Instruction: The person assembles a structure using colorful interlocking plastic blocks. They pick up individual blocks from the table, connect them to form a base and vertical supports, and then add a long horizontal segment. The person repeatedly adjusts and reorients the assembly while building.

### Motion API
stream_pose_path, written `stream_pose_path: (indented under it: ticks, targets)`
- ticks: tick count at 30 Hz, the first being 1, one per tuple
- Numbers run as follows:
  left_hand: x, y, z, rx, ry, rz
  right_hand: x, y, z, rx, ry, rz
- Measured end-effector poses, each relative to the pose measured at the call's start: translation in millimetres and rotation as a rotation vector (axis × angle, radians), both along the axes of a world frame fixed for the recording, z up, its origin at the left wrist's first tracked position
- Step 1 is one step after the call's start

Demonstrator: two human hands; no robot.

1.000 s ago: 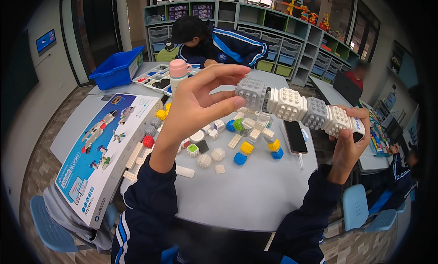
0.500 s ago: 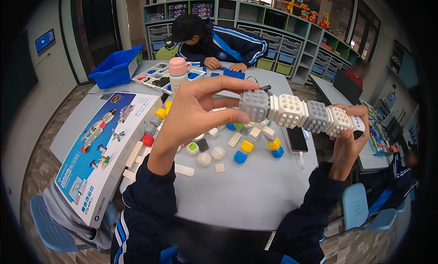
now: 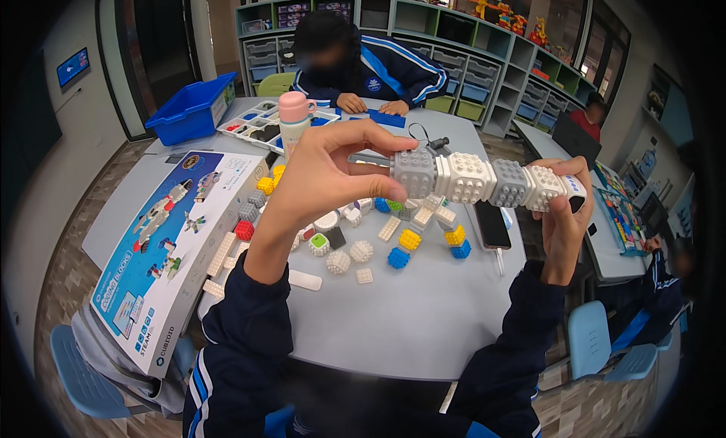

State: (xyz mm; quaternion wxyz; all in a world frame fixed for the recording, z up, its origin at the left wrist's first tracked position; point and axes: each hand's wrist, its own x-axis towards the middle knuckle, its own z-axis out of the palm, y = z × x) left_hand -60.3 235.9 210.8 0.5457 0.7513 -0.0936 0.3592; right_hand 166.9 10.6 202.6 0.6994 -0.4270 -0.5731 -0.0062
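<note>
Raised above the table, a row of joined grey and white studded cube blocks (image 3: 466,178) spans my two hands. My left hand (image 3: 329,166) pinches the grey cube at the left end between thumb and fingers. At the other end, my right hand (image 3: 566,203) is closed around the white cubes, its thumb beneath and its fingers behind. Below the row lie loose white studded balls (image 3: 338,262), a green-faced white cube (image 3: 319,244), and small joined pieces with yellow cubes (image 3: 410,240) and blue cubes (image 3: 398,258).
A large printed box (image 3: 170,249) lies at the left, near a blue bin (image 3: 193,109). A pink-capped bottle (image 3: 295,120) stands before a sorting tray (image 3: 261,128). On the right lies a phone (image 3: 493,228) with a cable. Across the table, another person handles blue bricks (image 3: 387,119).
Both hands have shifted slightly left with the row of blocks, its right end moving most. The person opposite has raised their head.
</note>
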Motion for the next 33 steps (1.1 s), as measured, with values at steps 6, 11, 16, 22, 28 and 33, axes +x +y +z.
stream_pose_path:
  ticks: [6,11,16,22,28,33]
  targets:
    - [6,5,-4,-0.001,0.033,0.006,6,6,-4,-0.022,0.044,0.009]
    - [12,10,-8,-0.02,0.05,-0.005,8,5,-4,-0.052,0.028,-0.029]
    - [17,10,-11,-0.011,0.042,0.007,10,5,-4,-0.068,0.048,-0.048]
    - [20,10,-13,-0.027,0.042,-0.006,11,3,-3,-0.083,0.056,-0.07]
    - [23,8,-15,-0.039,0.051,-0.043,12,1,-2,-0.061,0.047,-0.064]
    - [22,8,-15,-0.017,0.047,-0.043,12,0,-2,-0.069,0.049,-0.069]
